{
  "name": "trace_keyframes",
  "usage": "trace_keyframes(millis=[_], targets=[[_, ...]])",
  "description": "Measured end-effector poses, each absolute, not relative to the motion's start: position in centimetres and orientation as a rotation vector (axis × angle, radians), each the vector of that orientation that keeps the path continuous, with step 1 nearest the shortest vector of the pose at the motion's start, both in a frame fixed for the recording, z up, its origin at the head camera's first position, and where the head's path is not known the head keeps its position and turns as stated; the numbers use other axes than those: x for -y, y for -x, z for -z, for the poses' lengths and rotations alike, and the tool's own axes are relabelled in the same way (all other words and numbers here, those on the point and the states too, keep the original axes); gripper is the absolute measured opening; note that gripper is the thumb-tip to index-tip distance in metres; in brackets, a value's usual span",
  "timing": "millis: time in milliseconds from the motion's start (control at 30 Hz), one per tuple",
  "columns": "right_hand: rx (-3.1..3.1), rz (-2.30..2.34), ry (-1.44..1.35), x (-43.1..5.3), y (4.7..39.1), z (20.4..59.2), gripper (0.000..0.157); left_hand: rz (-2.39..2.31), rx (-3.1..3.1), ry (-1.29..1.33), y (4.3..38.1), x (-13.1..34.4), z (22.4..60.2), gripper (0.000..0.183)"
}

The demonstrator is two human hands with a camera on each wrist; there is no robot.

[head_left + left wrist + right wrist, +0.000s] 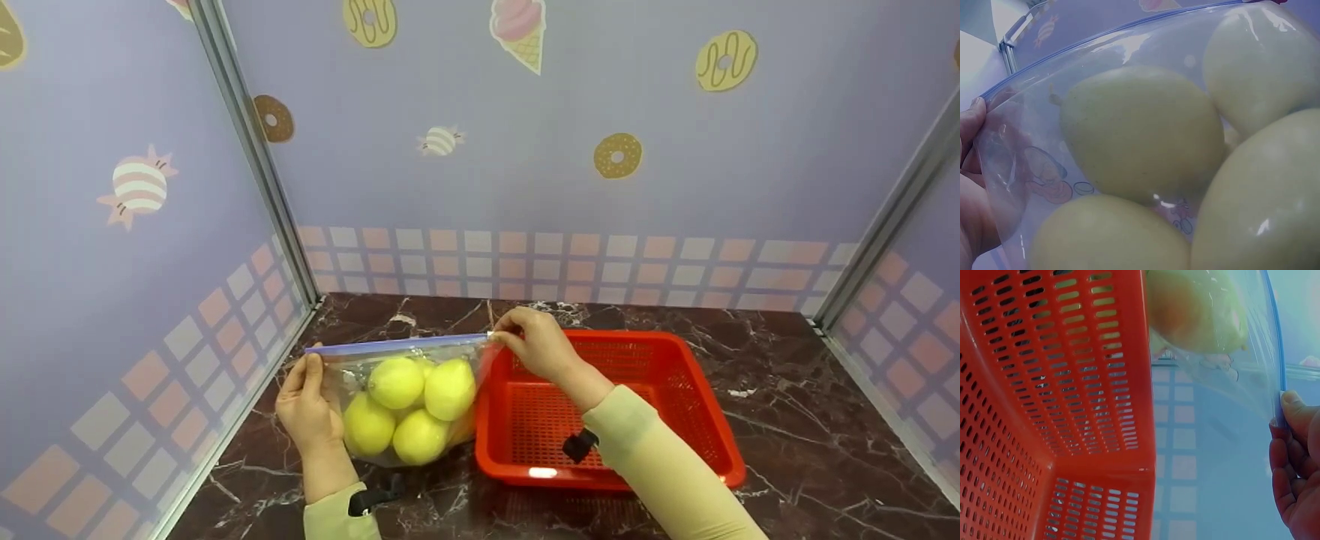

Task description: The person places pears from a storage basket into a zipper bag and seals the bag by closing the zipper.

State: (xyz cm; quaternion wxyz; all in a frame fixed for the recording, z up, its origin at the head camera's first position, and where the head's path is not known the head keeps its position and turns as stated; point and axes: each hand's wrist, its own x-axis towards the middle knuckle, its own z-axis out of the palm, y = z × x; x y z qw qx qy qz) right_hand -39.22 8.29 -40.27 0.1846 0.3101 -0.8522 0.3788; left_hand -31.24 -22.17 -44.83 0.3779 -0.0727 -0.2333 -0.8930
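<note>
A clear zip bag (334, 379) with a blue-violet zip strip (397, 345) along its top holds several yellow lemons (396, 382). My left hand (307, 405) pinches the bag's upper left corner between thumb and fingers; in the left wrist view the thumb (972, 119) lies at the strip's end. At the opposite corner, my right hand (541, 346) pinches the strip's end, where a small pale piece (1282, 405) shows under the thumb in the right wrist view. The strip runs nearly straight between both hands. Whether the zip is sealed cannot be told.
A red plastic basket (611, 481) with slotted walls stands right of the bag, under my right forearm, with no contents visible. Both sit on a dark marbled tabletop (795, 420). Patterned lilac panels (525, 187) enclose the back and sides.
</note>
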Motion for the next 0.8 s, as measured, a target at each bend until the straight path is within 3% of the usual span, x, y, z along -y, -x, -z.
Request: trace_keyframes(millis=[533,667,800], targets=[[2.463,-1.15,-0.76,-8.4,38.8,39.6,0.008,2.282,0.589,0.107,31.3,22.1,44.8,0.008],[2.372,-1.254,-0.691,-8.0,36.5,38.7,0.012,2.277,0.592,0.089,31.3,22.1,44.8,0.008],[2.491,-1.401,-0.862,-6.4,32.4,38.5,0.015,2.283,0.574,0.119,31.4,22.1,44.8,0.009]])
